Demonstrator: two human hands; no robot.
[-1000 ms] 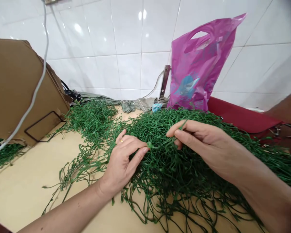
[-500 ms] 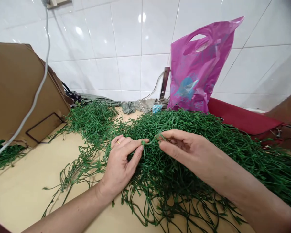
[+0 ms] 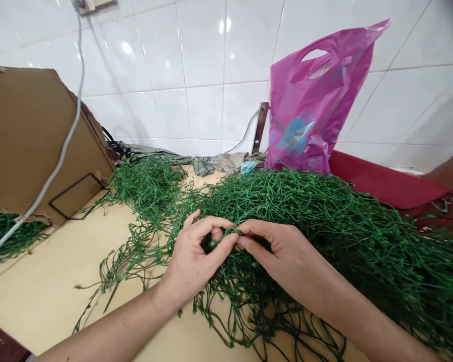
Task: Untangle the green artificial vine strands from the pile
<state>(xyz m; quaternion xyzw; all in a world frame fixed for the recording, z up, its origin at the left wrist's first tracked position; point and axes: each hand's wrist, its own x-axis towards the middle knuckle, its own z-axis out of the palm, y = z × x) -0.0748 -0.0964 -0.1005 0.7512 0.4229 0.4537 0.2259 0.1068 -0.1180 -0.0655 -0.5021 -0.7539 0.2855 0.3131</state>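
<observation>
Both of my hands meet at the front of a big tangled pile of thin green stems (image 3: 305, 201), which look like artificial plant stems. My left hand (image 3: 196, 254) pinches a green stem (image 3: 230, 230) between thumb and forefinger. Touching it from the other side, my right hand (image 3: 283, 249) has its thumb and forefinger closed on the same piece. Fingertips cover most of the spot where the stem is held. Loose stems hang below the hands onto the pale tabletop (image 3: 33, 296).
A smaller heap of green stems (image 3: 149, 181) lies at the back left, beside a cardboard box (image 3: 33, 146). A white cable (image 3: 70, 136) hangs in front of the box. Behind the pile are a pink plastic bag (image 3: 317, 110) and a red bag (image 3: 388, 181), near the tiled wall (image 3: 204, 110).
My right hand has moved in to the left and its fingers have closed against the left fingertips. The left thumb and forefinger have come together on the stem. The view has shifted slightly.
</observation>
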